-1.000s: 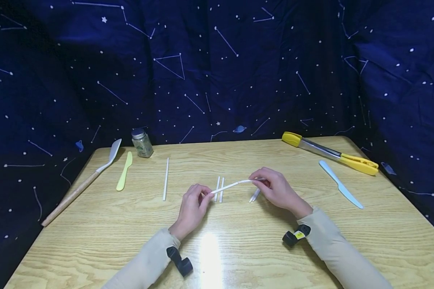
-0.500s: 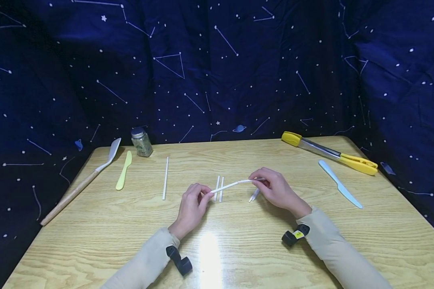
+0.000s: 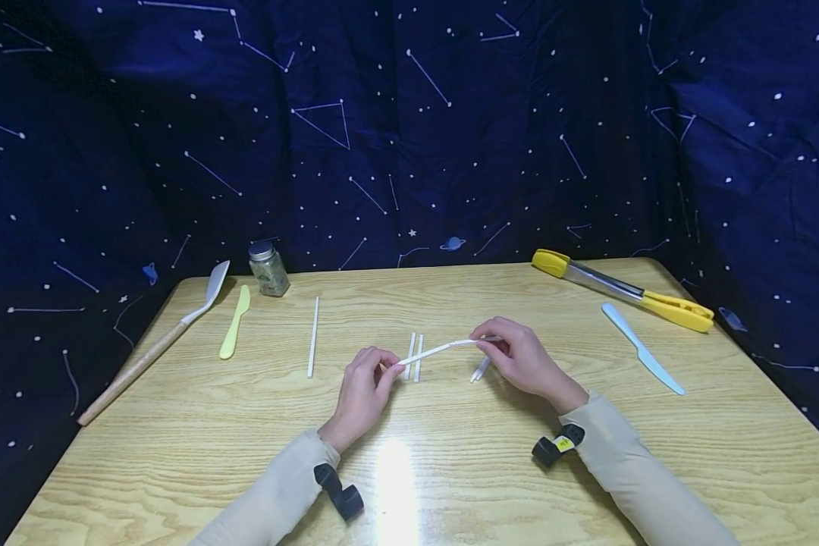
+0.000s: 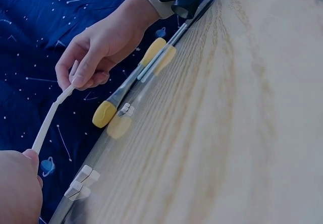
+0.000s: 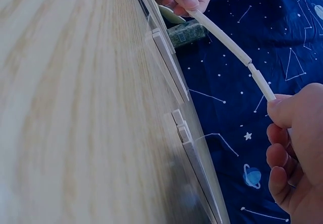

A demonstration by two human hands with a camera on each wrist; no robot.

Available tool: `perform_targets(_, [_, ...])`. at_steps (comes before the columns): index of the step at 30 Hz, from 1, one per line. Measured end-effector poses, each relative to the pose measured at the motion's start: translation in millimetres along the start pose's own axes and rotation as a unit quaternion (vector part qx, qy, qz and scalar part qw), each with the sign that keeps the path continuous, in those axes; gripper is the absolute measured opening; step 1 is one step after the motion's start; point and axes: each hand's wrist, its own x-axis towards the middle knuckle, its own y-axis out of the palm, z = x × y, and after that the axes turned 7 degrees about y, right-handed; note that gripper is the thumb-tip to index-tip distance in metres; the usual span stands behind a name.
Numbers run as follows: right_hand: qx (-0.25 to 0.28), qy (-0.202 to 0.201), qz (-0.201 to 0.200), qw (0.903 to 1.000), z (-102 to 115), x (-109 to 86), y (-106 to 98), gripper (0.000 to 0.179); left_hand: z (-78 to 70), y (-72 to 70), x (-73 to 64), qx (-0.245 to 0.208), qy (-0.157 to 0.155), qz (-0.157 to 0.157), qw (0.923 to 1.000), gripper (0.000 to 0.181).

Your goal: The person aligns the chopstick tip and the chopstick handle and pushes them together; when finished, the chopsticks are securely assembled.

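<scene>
Both hands hold a thin white stick (image 3: 428, 353) in the air above the middle of the table. Its left end is pinched by my left hand (image 3: 363, 388) between thumb and fingers. My right hand (image 3: 522, 358) pinches the other end, slightly higher. The stick bows upward, and the right wrist view shows it cracked across toward the right hand, the two parts meeting at an angle. Behind it, two short white sticks (image 3: 418, 373) lie side by side on the table. More white pieces (image 3: 480, 369) lie below my right hand, partly hidden by it.
Left of the hands lie a longer white stick (image 3: 313, 337), a yellow knife (image 3: 235, 324) and a wooden-handled spatula (image 3: 143, 362). A jar (image 3: 269, 271) stands at the back left. To the right are a blue knife (image 3: 642, 350) and yellow-ended tongs (image 3: 607, 284).
</scene>
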Motion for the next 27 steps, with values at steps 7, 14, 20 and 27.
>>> perform_targets(7, [0.004,-0.004,0.0,1.0,0.2,-0.1,-0.2,0.011,0.2,0.2,-0.4,0.002,0.0,0.002,1.0,0.007])
perform_targets(14, [-0.006,-0.025,0.0,0.9997,-1.3,0.2,0.3,0.012,0.6,-0.1,-0.5,-0.001,0.009,0.001,1.0,0.006])
perform_targets(20, [-0.003,-0.028,0.002,0.9996,-1.9,0.5,0.2,0.013,0.9,0.0,-0.9,-0.004,0.013,-0.002,0.9999,0.006])
perform_targets(27, [-0.004,-0.026,0.012,0.9996,-1.0,0.0,-0.4,0.014,0.9,0.4,-1.1,-0.005,0.014,-0.003,0.9999,0.005])
